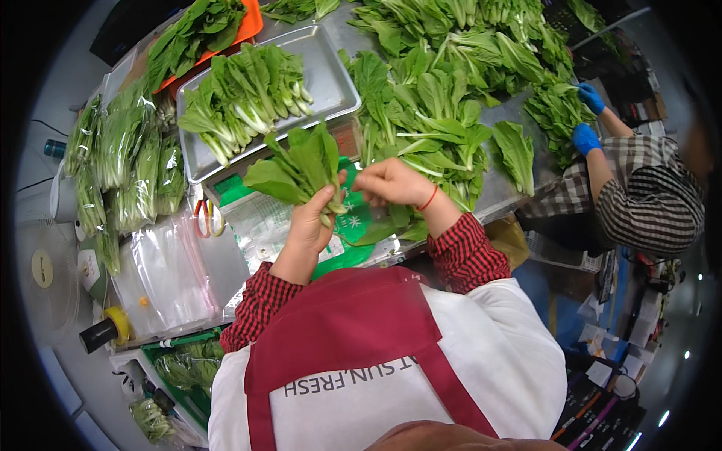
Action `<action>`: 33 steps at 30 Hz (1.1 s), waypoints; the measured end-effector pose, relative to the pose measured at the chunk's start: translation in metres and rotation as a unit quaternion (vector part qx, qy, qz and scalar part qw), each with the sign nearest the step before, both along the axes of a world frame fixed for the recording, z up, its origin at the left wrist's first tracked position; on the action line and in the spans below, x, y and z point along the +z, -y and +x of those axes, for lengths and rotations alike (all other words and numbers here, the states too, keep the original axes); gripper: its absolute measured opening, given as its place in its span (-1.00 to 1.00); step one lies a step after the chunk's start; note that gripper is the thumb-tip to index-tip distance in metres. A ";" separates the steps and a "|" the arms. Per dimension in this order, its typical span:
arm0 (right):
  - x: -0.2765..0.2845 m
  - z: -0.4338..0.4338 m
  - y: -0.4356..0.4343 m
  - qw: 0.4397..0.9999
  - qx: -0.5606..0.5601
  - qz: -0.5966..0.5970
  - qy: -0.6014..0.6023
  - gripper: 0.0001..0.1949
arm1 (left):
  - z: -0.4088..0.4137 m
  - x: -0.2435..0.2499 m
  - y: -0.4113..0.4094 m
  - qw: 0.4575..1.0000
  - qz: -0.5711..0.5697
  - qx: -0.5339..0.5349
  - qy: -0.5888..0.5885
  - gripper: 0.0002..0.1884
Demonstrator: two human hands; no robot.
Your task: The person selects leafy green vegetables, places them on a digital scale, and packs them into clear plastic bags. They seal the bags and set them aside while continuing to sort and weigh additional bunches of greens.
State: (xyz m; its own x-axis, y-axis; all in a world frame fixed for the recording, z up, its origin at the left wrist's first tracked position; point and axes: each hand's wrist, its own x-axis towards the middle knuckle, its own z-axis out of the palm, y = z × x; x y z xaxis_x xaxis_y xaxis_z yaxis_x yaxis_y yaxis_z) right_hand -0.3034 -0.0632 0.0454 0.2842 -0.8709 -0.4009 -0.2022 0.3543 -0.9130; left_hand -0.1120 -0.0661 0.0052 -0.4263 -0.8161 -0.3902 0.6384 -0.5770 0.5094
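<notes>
My left hand point(313, 217) grips a small bunch of leafy greens point(299, 166) by the stems, leaves pointing up and away from me. Close to its right, my right hand point(389, 183) has curled fingers near the stem end; whether anything is pinched in them cannot be seen. Beneath both hands lies a green and white printed plastic bag point(265, 220). Beyond the held bunch, a metal tray point(330, 70) carries a row of greens with pale stems point(248, 101). To the right, loose leafy greens point(440, 124) are heaped on the metal table point(502, 110).
Bagged greens point(121, 146) lie at the left, above clear plastic bags point(169, 276). Scissors point(208, 217) rest beside the printed bag. A tape roll point(117, 325) sits at the table edge near a fan point(45, 270). A co-worker's blue-gloved hands point(586, 138) touch greens at the right.
</notes>
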 end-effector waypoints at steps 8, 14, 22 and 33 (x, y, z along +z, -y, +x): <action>-0.009 0.043 -0.016 0.968 -0.222 -0.113 0.027 -0.79 | -0.001 -0.005 0.000 0.995 -0.015 0.054 0.084 -0.56; 0.004 0.046 -0.022 0.892 -0.077 -0.325 -0.305 -0.85 | -0.005 0.010 -0.005 0.990 -0.080 0.042 0.105 -0.60; -0.014 0.051 -0.026 0.949 -0.247 -0.084 0.176 -0.77 | -0.006 0.013 -0.006 0.997 -0.015 0.048 0.053 -0.65; -0.073 -0.044 0.036 0.828 -0.220 -0.198 -0.476 -0.80 | 0.005 0.014 -0.007 0.997 0.006 -0.039 -0.063 -0.58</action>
State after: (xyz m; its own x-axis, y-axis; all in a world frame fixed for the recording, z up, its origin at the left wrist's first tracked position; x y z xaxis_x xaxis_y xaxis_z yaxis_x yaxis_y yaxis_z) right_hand -0.3474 -0.0988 -0.0280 -0.3758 -0.9232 0.0811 -0.8283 0.2954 -0.4760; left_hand -0.1073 -0.0591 0.0194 -0.5347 -0.7739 -0.3395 0.6501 -0.6333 0.4197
